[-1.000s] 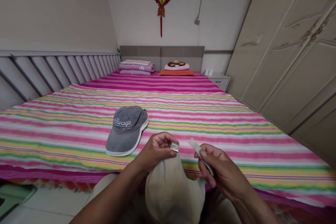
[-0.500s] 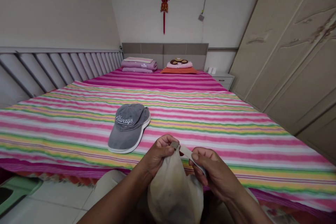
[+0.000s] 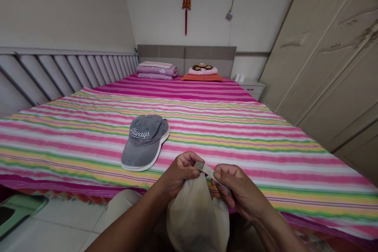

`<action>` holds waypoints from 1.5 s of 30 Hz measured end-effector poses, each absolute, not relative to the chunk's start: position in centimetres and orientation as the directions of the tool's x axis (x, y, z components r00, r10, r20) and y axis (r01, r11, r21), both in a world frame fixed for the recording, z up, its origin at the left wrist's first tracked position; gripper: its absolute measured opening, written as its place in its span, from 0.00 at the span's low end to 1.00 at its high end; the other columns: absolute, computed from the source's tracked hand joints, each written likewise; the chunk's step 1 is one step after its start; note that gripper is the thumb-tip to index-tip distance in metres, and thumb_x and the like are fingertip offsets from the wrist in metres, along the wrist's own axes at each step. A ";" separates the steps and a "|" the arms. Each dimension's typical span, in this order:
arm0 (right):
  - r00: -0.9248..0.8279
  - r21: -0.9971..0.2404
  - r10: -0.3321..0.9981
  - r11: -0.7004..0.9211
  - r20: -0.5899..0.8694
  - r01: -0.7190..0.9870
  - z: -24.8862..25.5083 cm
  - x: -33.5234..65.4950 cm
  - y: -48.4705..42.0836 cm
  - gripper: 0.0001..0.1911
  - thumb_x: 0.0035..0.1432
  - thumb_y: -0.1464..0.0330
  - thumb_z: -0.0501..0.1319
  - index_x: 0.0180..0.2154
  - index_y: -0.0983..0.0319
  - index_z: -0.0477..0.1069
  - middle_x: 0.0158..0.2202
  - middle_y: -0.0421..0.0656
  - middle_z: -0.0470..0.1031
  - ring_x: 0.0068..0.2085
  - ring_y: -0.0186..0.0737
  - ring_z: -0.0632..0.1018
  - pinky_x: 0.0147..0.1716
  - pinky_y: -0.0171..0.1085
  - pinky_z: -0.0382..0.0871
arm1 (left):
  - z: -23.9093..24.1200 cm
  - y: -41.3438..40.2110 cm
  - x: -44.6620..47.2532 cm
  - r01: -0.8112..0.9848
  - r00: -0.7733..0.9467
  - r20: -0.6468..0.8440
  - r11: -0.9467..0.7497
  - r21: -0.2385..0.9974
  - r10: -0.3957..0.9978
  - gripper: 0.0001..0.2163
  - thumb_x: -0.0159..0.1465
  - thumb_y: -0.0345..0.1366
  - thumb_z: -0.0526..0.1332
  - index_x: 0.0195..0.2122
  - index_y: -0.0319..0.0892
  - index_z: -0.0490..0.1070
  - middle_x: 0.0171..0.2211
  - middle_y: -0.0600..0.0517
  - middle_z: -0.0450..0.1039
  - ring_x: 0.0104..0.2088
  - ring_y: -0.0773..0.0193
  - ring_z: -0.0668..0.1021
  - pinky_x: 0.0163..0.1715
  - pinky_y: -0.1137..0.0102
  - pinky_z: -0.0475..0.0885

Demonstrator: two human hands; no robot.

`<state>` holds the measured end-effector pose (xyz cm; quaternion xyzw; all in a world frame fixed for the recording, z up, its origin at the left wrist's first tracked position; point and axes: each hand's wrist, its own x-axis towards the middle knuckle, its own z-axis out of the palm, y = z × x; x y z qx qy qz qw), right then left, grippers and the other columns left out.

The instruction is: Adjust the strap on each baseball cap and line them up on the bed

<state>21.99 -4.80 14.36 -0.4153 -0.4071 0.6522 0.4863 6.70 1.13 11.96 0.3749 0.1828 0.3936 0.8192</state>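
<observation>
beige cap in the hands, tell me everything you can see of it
The beige fabric cap is plain, soft-looking cloth with no visible lettering. It hangs crown-down between the two forearms, in front of the striped bed's near edge, its bottom cut off by the frame. At the top, the left hand pinches a small metal buckle. The right hand holds the pale strap, whose tip meets the buckle. Whether the strap has passed through cannot be told. Only the hands are seen touching the cap.
</observation>
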 end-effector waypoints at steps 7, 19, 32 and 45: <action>-0.158 -0.977 0.979 -0.154 -0.130 -0.150 14.4 22.3 -4.8 0.15 0.46 0.59 0.62 0.22 0.64 0.66 0.08 0.32 0.60 0.10 0.23 0.54 0.12 0.28 0.43 | 12.0 0.8 6.6 -0.486 0.622 0.001 0.385 0.785 0.783 0.16 0.38 0.30 0.72 0.29 0.37 0.71 0.21 0.54 0.73 0.19 0.72 0.73 0.20 0.78 0.67; -0.121 -0.986 0.983 -0.150 -0.140 -0.070 14.6 22.2 -4.4 0.15 0.44 0.59 0.63 0.20 0.64 0.65 0.10 0.33 0.61 0.12 0.25 0.59 0.14 0.29 0.48 | 12.4 0.6 6.6 -0.492 0.625 0.040 0.352 0.796 0.780 0.14 0.39 0.27 0.70 0.29 0.38 0.72 0.21 0.55 0.73 0.19 0.73 0.72 0.19 0.79 0.66; -0.139 -0.985 0.984 -0.128 -0.112 -0.113 14.4 22.1 -4.1 0.14 0.45 0.60 0.63 0.21 0.64 0.64 0.09 0.30 0.56 0.11 0.22 0.53 0.12 0.27 0.42 | 12.9 0.2 6.6 -0.419 0.576 0.027 0.268 0.868 0.817 0.14 0.37 0.27 0.71 0.27 0.38 0.73 0.20 0.55 0.72 0.20 0.73 0.71 0.22 0.78 0.65; -0.022 -0.959 1.000 0.009 0.016 -0.283 15.0 21.1 -5.8 0.15 0.49 0.59 0.62 0.23 0.62 0.62 0.11 0.30 0.55 0.13 0.24 0.52 0.14 0.29 0.42 | 15.3 1.4 6.8 -0.360 0.686 0.149 0.154 0.920 0.712 0.14 0.41 0.29 0.70 0.31 0.38 0.74 0.25 0.52 0.71 0.25 0.71 0.71 0.25 0.77 0.64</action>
